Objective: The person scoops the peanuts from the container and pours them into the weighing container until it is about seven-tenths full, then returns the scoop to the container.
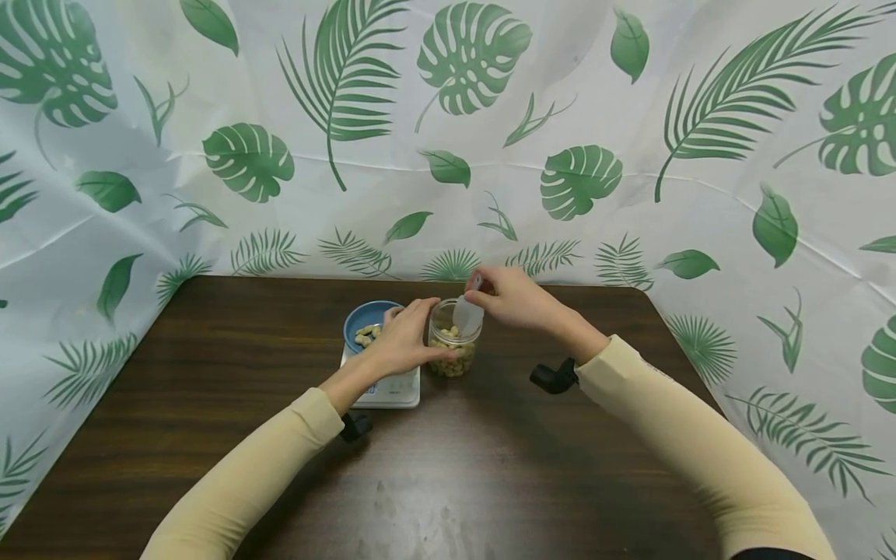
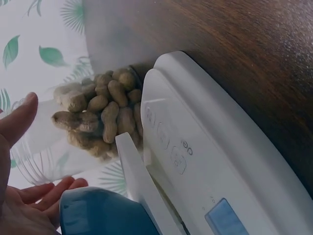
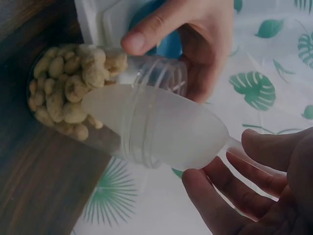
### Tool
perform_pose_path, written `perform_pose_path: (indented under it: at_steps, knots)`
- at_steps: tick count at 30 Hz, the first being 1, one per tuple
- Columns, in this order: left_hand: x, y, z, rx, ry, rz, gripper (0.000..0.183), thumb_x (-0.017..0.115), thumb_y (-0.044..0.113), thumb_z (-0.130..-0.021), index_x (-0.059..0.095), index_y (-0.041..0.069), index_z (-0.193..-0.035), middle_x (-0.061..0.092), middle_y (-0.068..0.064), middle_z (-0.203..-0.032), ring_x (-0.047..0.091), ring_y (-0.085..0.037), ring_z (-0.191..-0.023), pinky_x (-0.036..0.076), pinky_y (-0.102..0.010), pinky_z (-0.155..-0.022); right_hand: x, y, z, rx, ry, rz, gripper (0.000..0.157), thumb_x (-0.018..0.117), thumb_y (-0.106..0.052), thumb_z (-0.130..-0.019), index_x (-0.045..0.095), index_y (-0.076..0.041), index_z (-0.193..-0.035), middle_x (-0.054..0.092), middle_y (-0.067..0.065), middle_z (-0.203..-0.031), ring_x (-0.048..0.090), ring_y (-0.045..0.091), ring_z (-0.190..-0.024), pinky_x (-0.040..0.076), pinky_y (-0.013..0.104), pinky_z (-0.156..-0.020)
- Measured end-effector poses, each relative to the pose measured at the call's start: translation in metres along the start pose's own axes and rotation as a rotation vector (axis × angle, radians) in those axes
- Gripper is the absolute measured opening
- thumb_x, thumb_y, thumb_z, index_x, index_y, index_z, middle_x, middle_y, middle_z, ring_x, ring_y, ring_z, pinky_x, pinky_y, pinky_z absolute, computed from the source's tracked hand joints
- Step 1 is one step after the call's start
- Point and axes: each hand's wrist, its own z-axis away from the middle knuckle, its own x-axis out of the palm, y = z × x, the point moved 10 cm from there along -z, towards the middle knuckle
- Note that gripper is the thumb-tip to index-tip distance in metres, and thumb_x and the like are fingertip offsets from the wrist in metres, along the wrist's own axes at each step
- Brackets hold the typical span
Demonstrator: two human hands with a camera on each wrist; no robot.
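Note:
A clear jar partly filled with unshelled peanuts stands upright on the table. My left hand holds it from the left, thumb against the near side and fingers around behind, near the rim. Between thumb and fingers, my right hand pinches the thin handle of a translucent white scoop. The scoop's blade dips through the jar's mouth, its tip at the top peanuts. Just left of the jar is a white kitchen scale, bearing a blue bowl with a few peanuts, partly hidden by my left hand.
The dark wooden table reaches back to a white curtain printed with green leaves. The scale's display faces the near side, its reading not legible. Both forearms wear cream sleeves with black wrist mounts.

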Motion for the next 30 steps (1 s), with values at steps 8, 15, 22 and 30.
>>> perform_pose_path:
  at_steps: [8,15,22,30]
  knots:
    - [0.001,-0.001,-0.002,0.002,-0.007,0.019,0.093,0.084,0.046,-0.085,0.041,0.000,-0.153,0.052,-0.015,-0.147,0.050,-0.029,-0.133,0.025,-0.063,-0.112,0.012,0.001,-0.007,-0.017,-0.013,0.013,0.011,0.064,-0.016,-0.104,0.068,-0.006,-0.107,0.070,0.006,-0.099,0.068,0.021,-0.089,0.055,0.040,-0.075]
    - [0.000,-0.001,-0.003,0.008,-0.014,0.029,0.091,0.084,0.046,-0.085,0.042,0.000,-0.152,0.053,-0.016,-0.146,0.052,-0.030,-0.130,0.029,-0.060,-0.110,0.016,0.010,-0.008,-0.002,0.016,-0.061,0.015,0.062,-0.021,-0.105,0.070,-0.009,-0.109,0.070,0.007,-0.105,0.069,0.022,-0.095,0.056,0.040,-0.076]
    - [-0.003,-0.001,-0.002,0.006,-0.007,0.022,0.088,0.085,0.044,-0.085,0.045,0.001,-0.150,0.056,-0.015,-0.142,0.055,-0.029,-0.126,0.032,-0.059,-0.108,0.016,0.024,-0.005,0.028,0.072,-0.158,0.016,0.062,-0.023,-0.106,0.071,-0.011,-0.110,0.070,0.008,-0.107,0.070,0.026,-0.091,0.057,0.038,-0.069]
    - [-0.003,0.000,-0.003,0.013,-0.004,0.016,0.085,0.085,0.045,-0.085,0.047,0.002,-0.149,0.059,-0.013,-0.136,0.057,-0.028,-0.121,0.033,-0.059,-0.107,0.016,0.036,0.000,0.074,0.138,-0.218,0.019,0.063,-0.025,-0.105,0.070,-0.009,-0.113,0.070,0.006,-0.098,0.071,0.025,-0.089,0.057,0.041,-0.074]
